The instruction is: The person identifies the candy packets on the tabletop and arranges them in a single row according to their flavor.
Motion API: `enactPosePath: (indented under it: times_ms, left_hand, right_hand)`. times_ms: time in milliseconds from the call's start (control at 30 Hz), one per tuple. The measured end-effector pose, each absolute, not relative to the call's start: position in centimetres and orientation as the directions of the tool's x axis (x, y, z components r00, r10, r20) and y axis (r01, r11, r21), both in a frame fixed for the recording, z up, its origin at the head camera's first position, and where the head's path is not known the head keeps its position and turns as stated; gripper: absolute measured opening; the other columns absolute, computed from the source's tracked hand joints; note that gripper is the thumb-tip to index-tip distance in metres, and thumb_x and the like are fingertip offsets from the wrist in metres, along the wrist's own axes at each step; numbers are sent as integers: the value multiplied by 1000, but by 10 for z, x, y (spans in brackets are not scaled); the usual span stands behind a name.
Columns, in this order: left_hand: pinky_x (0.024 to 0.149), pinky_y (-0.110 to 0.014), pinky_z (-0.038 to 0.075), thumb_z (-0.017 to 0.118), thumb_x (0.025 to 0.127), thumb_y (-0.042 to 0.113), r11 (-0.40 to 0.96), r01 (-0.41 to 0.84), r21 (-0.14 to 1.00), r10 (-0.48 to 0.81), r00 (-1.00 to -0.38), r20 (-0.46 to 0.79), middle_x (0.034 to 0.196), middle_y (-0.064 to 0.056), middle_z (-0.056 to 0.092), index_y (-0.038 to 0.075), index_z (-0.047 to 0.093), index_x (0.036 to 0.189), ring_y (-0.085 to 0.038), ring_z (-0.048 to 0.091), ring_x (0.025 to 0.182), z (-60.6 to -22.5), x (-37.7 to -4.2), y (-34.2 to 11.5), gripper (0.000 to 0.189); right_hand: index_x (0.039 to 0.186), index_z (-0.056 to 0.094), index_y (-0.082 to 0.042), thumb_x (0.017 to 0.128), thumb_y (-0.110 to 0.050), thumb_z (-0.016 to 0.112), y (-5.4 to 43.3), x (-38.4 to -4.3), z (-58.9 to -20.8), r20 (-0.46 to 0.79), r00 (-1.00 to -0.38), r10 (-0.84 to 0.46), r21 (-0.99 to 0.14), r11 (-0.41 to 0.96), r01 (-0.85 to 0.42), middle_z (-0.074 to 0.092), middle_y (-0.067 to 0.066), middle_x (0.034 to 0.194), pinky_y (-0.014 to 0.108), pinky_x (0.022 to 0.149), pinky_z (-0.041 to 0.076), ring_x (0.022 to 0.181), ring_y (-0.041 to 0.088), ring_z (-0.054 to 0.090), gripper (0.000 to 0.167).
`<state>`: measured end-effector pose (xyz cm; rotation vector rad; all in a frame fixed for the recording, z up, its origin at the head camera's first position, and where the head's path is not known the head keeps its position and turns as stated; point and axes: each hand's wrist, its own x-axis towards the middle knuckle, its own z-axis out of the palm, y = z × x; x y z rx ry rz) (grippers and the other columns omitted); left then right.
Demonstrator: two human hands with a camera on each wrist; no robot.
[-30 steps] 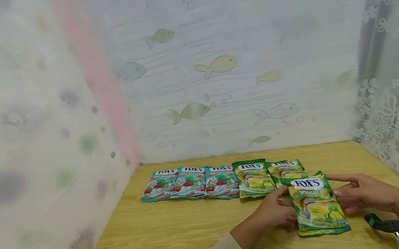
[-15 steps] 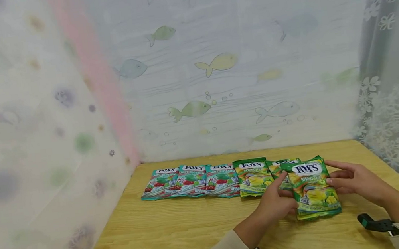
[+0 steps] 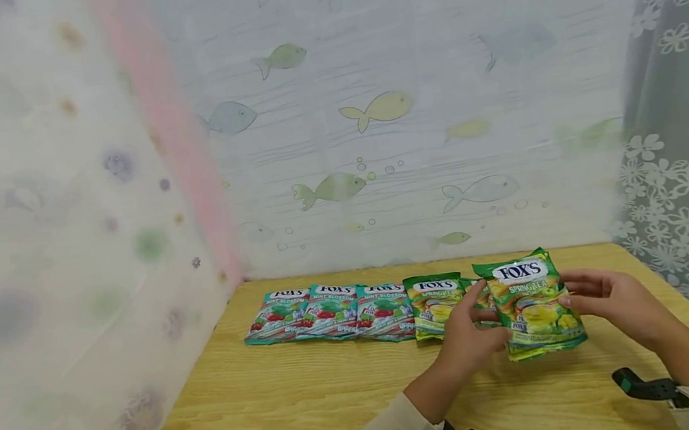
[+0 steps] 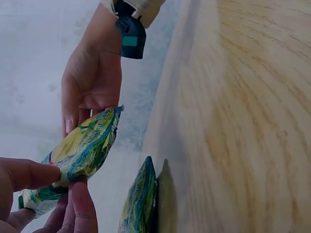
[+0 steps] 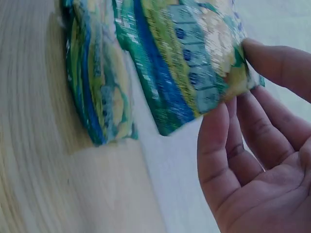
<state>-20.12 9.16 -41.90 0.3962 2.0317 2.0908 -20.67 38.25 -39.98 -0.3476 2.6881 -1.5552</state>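
Observation:
Both hands hold one green and yellow candy bag (image 3: 534,307), marked FOX'S Spring Tea, by its two side edges. My left hand (image 3: 464,331) pinches its left edge, thumb in front and fingers behind, as the left wrist view shows at the bag (image 4: 80,150). On the other edge, my right hand (image 3: 615,303) pinches with the thumb on the front and fingers at the back. The bag is raised off the table and slightly tilted. It partly covers another Spring Tea bag (image 5: 102,82) lying behind it at the right end of a row.
The row on the wooden table (image 3: 312,398) also has a Spring Tea bag (image 3: 430,303) and three teal Mint Blossom bags, among them the leftmost bag (image 3: 276,318). A fish-patterned curtain (image 3: 401,154) hangs behind, a floral one (image 3: 75,268) at left.
The held bag has risen from near the front of the table and moved back toward the row's right end, both hands going with it. The bags in the row stay put.

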Motion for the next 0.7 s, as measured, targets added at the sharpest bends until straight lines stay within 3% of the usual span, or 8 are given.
enactPosePath:
  times_ms: [200,367,433,533,600,700]
  left_hand:
    - [70,-41,64,77,86,-3,-52,49,997,292,-954,62,101,7,70,50,50,147,-17,73,74,-415,-207,93,85]
    - [70,-45,64,78,85,-3,-44,45,998,253,-966,55,99,8,70,53,52,143,-26,74,74,-407,-212,98,85]
    - [69,-45,64,79,86,-3,-35,48,998,241,-969,55,99,9,69,54,53,142,-27,74,72,-404,-215,101,85]
    - [68,-44,64,80,86,-3,-18,49,999,222,-974,52,100,9,70,54,54,141,-24,73,73,-401,-219,106,84]
    - [69,-45,64,80,86,-3,-16,51,999,215,-975,54,100,8,70,53,54,141,-20,72,72,-400,-221,109,82]
    - [71,-47,64,80,86,-2,-16,49,999,203,-978,51,98,8,70,51,56,141,-15,70,72,-398,-225,114,80]
  right_hand:
    - [159,36,-1,104,-20,65,376,-204,-399,172,-964,-203,-865,437,-247,54,-33,126,29,81,61,108,-15,60,65]
    - [166,24,-15,105,-13,62,373,-203,-397,189,-954,-232,-899,351,-263,52,-33,131,37,77,63,108,-4,67,72]
    - [167,21,-19,105,-15,63,373,-203,-395,195,-955,-225,-887,375,-269,53,-25,137,34,78,63,109,-6,67,75]
    - [167,21,-24,104,-21,66,375,-204,-393,208,-961,-182,-842,466,-271,55,3,149,25,80,60,112,-15,56,78]
    - [167,22,-27,103,-24,67,377,-205,-392,220,-964,-153,-813,517,-267,54,5,149,20,81,58,113,-19,49,78]
    - [167,23,-30,103,-27,68,379,-206,-391,226,-967,-121,-801,542,-255,56,-5,145,16,80,56,129,10,60,78]
